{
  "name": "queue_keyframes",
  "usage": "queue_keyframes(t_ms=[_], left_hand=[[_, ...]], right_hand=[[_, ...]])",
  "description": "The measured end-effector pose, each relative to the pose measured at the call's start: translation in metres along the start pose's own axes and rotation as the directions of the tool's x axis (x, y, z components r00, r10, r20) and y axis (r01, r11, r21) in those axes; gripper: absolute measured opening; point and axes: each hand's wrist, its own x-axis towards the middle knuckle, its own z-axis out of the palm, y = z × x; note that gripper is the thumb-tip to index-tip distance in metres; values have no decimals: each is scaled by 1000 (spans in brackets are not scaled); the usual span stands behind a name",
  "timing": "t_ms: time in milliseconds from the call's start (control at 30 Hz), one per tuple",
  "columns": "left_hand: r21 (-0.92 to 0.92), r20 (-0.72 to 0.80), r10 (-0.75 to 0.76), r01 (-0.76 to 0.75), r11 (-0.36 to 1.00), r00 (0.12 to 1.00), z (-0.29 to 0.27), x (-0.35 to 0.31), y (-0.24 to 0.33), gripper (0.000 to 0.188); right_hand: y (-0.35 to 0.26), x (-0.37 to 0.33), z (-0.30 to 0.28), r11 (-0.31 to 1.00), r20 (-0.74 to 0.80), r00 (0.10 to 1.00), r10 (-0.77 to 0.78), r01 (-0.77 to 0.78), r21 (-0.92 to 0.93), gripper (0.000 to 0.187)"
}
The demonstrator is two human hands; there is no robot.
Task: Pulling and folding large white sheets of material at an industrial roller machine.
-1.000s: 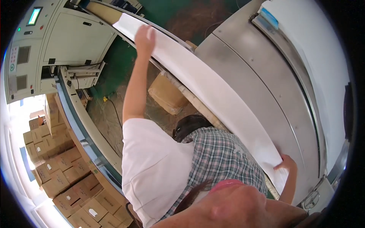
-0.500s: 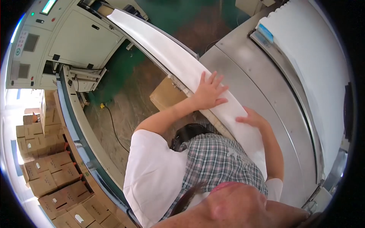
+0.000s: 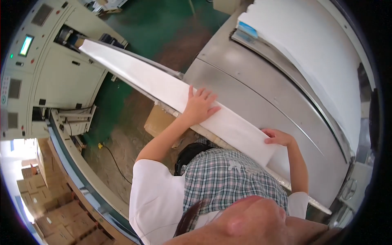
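Observation:
A long white slab (image 3: 139, 77), smooth on top and looking like stacked soft paper, lies on a narrow rail-like track in front of me. My left hand (image 3: 200, 107) rests flat on its upper face, fingers spread, near the middle. Nearer its close end, my right hand (image 3: 278, 137) touches the edge away from me, fingers bent and thumb a little apart from them. The slab's near end (image 3: 267, 157) stops just past that hand, and its far end reaches an opening in the machine cabinet (image 3: 61, 61).
A metal machine surface (image 3: 228, 81) adjoins the track, with a wide white sheet (image 3: 302, 28) beyond it. Below the track stands a cardboard box (image 3: 161, 119). Cartons (image 3: 61, 218) are stacked behind a curved conveyor (image 3: 77, 163) at left. A cable (image 3: 116, 163) lies on the floor.
The white slab has slid along the track toward the cabinet, and its near end now shows. My left hand stays on its top, my right at its edge. The view has shifted.

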Motion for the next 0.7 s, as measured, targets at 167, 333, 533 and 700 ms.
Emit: queue_keyframes(t_ms=[167,333,533,700], left_hand=[[-137,117,151,-134,981,982,9,11,39,40],[-202,122,224,-197,959,967,13,18,52,38],[-273,197,266,-208,939,944,36,27,62,36],[-363,289,309,-195,911,906,59,32,70,41]], right_hand=[[9,-13,15,976,-166,975,144,-113,186,49],[75,-4,-1,995,-714,697,-68,102,5,33],[125,-22,-43,752,-863,-213,-458,-610,-249,31],[137,-22,-47,752,-854,-303,-424,-642,-146,33]])
